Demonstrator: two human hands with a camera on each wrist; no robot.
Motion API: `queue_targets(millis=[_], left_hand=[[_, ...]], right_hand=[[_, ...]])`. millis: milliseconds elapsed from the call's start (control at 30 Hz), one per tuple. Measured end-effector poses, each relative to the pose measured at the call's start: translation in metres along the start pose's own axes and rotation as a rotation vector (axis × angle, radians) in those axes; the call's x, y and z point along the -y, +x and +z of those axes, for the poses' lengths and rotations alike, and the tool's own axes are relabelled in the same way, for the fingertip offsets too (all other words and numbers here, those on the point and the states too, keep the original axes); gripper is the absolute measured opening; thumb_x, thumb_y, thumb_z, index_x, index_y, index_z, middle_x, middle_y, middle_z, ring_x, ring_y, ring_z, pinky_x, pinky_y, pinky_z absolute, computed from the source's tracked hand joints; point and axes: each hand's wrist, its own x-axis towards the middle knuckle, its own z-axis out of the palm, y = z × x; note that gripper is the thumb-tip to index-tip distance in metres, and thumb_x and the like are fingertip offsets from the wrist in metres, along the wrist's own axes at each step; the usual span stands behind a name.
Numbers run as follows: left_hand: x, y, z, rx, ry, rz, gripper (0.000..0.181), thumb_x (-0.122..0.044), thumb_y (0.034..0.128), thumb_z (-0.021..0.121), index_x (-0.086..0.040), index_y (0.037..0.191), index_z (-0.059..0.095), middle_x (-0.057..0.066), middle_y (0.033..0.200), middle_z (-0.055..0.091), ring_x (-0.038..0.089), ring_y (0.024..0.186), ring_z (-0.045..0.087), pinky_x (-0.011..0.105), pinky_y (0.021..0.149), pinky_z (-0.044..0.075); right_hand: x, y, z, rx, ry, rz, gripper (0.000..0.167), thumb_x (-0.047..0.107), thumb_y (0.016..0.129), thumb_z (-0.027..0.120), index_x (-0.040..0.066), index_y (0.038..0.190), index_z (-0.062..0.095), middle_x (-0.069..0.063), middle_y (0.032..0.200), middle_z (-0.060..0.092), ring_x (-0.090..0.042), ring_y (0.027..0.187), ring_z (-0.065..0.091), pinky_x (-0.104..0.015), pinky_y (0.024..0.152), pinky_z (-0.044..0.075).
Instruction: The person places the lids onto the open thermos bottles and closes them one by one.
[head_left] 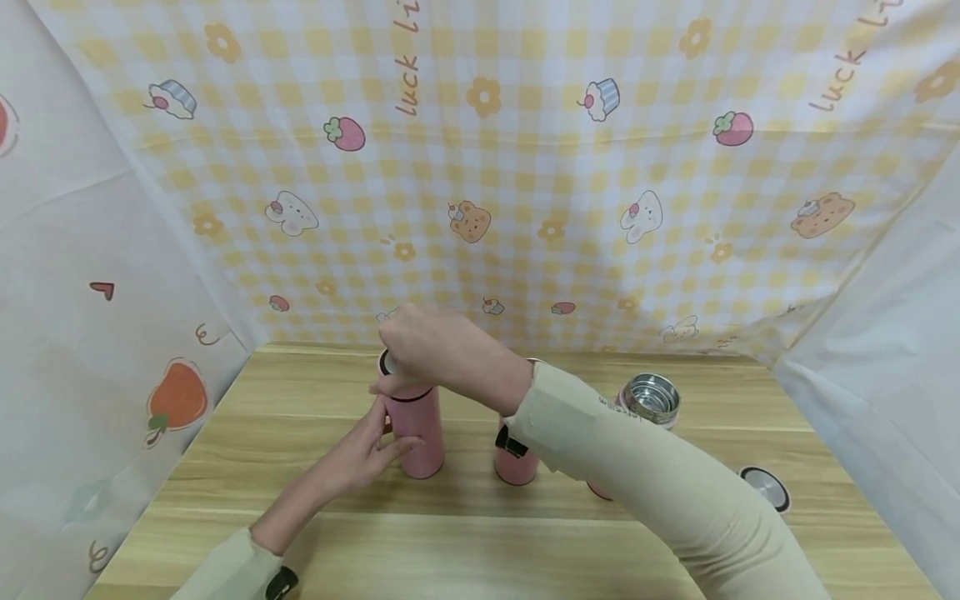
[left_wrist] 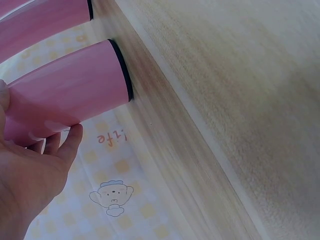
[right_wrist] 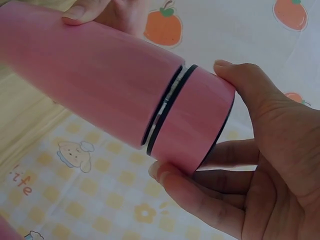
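Observation:
An upright pink bottle (head_left: pixel 422 433) stands at the left of the table. My left hand (head_left: pixel 360 450) grips its body from the left; in the left wrist view that hand (left_wrist: pixel 37 175) curls round the pink bottle (left_wrist: pixel 75 82) above its black base rim. My right hand (head_left: pixel 435 346) is over the bottle's top. In the right wrist view the right hand (right_wrist: pixel 270 165) pinches the pink lid (right_wrist: pixel 195 117) between thumb and fingers. A thin gap with a metal neck shows between the lid and the bottle body (right_wrist: pixel 100 75).
Beneath my right forearm stands a second pink bottle (head_left: pixel 516 465). Farther right is a bottle with an uncovered steel mouth (head_left: pixel 652 397), partly hidden by the sleeve. A round lid (head_left: pixel 765 488) lies at the table's right. Behind the table (head_left: pixel 420 550) hangs a checked cloth (head_left: pixel 525 167).

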Motion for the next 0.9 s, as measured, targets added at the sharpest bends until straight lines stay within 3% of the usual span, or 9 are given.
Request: queue_targets(millis=[267,400,500,600,667,767,833,900], left_hand=[[0.001,0.001,0.000,-0.008,0.002,0.008,0.068,-0.009,0.1016,0.064,-0.015,0.154,0.020,0.007,0.151,0.037,0.029,0.136,0.041,0.058,0.104,0.044],[0.000,0.001,0.000,-0.008,0.002,0.015,0.064,-0.008,0.1012,0.064,-0.013,0.150,0.023,0.006,0.147,0.040,0.027,0.134,0.044,0.058,0.104,0.044],[0.000,0.000,0.000,-0.005,0.002,0.014,0.067,-0.008,0.1011,0.064,-0.011,0.153,0.022,0.007,0.148,0.040,0.027,0.133,0.044,0.057,0.104,0.044],[-0.001,-0.001,0.000,-0.005,0.006,0.008,0.076,-0.010,0.1014,0.064,-0.011,0.158,0.014,0.009,0.154,0.034,0.029,0.137,0.040,0.056,0.106,0.043],[-0.001,0.000,0.000,-0.012,-0.002,0.006,0.080,-0.011,0.1014,0.065,-0.015,0.160,0.011,0.008,0.158,0.030,0.029,0.140,0.037,0.054,0.106,0.043],[-0.001,0.001,0.000,-0.021,-0.013,0.009,0.082,-0.012,0.1014,0.065,-0.021,0.161,0.010,0.004,0.160,0.027,0.027,0.142,0.034,0.051,0.106,0.044],[-0.001,0.002,0.001,-0.024,-0.025,0.010,0.082,-0.012,0.1015,0.065,-0.025,0.161,0.011,0.001,0.159,0.027,0.025,0.141,0.036,0.050,0.105,0.045],[-0.001,0.003,0.001,-0.023,-0.026,0.007,0.083,-0.012,0.1020,0.064,-0.027,0.162,0.008,0.000,0.160,0.026,0.025,0.141,0.037,0.049,0.105,0.046]], right_hand=[[0.002,-0.001,0.004,-0.068,-0.086,0.013,0.061,0.069,0.085,0.069,0.019,0.064,0.040,0.007,0.061,0.020,-0.003,0.051,0.017,-0.017,0.038,0.022],[0.002,-0.004,0.004,-0.085,-0.037,0.023,0.066,0.073,0.081,0.068,0.019,0.060,0.035,0.007,0.061,0.019,-0.004,0.051,0.017,-0.017,0.038,0.021],[0.000,-0.005,0.000,-0.019,0.024,0.045,0.065,0.076,0.078,0.067,0.018,0.063,0.040,0.007,0.063,0.024,-0.005,0.053,0.021,-0.018,0.040,0.023],[-0.004,-0.006,-0.006,0.093,0.093,0.031,0.058,0.071,0.081,0.069,0.013,0.081,0.057,0.005,0.072,0.043,-0.006,0.059,0.037,-0.019,0.047,0.034],[-0.009,-0.006,-0.010,0.166,0.169,-0.019,0.053,0.058,0.086,0.074,0.012,0.110,0.067,0.003,0.095,0.061,-0.008,0.076,0.053,-0.019,0.061,0.045],[-0.017,-0.006,-0.013,0.218,0.249,-0.139,0.060,0.033,0.090,0.081,0.012,0.141,0.058,-0.003,0.131,0.061,-0.013,0.104,0.057,-0.020,0.083,0.047],[-0.021,-0.007,-0.013,0.225,0.291,-0.208,0.059,0.022,0.090,0.081,0.013,0.144,0.058,-0.004,0.136,0.058,-0.013,0.112,0.055,-0.019,0.087,0.046],[-0.024,-0.008,-0.013,0.223,0.316,-0.255,0.052,0.017,0.091,0.080,0.012,0.140,0.062,-0.004,0.131,0.061,-0.013,0.108,0.055,-0.019,0.085,0.047]])
